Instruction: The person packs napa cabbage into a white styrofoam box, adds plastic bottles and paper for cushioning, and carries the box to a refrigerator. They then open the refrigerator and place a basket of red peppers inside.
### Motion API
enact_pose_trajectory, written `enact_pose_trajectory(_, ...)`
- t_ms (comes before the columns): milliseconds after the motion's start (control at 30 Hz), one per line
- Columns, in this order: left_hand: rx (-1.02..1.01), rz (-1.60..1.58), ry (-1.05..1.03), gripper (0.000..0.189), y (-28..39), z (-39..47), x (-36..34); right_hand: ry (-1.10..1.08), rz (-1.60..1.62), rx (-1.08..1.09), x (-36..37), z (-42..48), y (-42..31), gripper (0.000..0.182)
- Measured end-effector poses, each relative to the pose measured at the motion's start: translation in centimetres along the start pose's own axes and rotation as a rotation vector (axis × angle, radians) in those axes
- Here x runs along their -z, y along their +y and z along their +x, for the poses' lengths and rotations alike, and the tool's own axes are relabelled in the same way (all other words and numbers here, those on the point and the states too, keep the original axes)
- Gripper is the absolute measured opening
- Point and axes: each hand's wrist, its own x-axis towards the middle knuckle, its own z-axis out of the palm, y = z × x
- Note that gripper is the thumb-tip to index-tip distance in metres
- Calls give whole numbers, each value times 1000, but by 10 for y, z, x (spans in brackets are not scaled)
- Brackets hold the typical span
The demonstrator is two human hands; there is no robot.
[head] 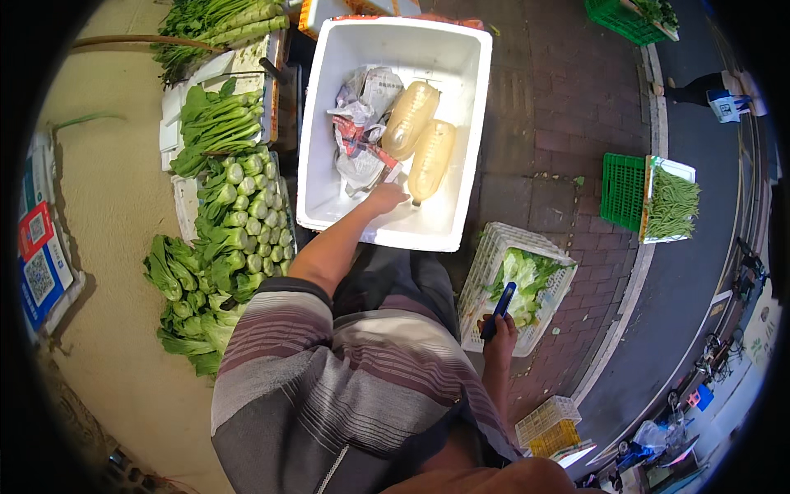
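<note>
My left hand [387, 197] reaches into a white foam box [472, 142] in front of me. Its fingers are at the lower end of crumpled newspaper [363, 167], and whether they grip the paper is hidden. Two ridged plastic bottles with pale yellow contents lie beside the paper: one bottle [410, 120] touches it, and the other bottle [432, 159] lies to the right, its dark cap close to my fingers. Low on my right side, my right hand [503, 330] holds a slim blue tool [501, 309], perhaps a box cutter, above a white plastic crate [487, 259] of leafy greens [524, 278].
Stacked leafy stems [231, 120], thick-stemmed greens [253, 216] and lettuce-like heads [200, 327] line my left, near a wall [111, 216]. A green crate [623, 191] and green beans [673, 204] stand by the kerb. A person [703, 89] is on the road beyond.
</note>
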Motion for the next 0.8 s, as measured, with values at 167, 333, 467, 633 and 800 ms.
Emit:
enact_pose_trajectory(167, 211, -230, 9, 53, -21, 48, -55, 96, -139, -107, -9, -22, 24, 18)
enact_pose_trajectory(333, 399, -557, 60, 53, -18, 81, -91, 160, -29, -161, -31, -41, 42, 16)
enact_pose_trajectory(467, 373, -468, 23, 78, -17, 86, -84, 167, 67, -149, -52, -44, 50, 16)
enact_pose_trajectory(633, 363, -244, 154, 82, -52, 83, -33, 83, 61, -105, -70, -29, 58, 15)
enact_pose_trajectory(800, 256, -2, 114, 71, -88, 85, -5, 131, 63, -91, -76, -18, 52, 14)
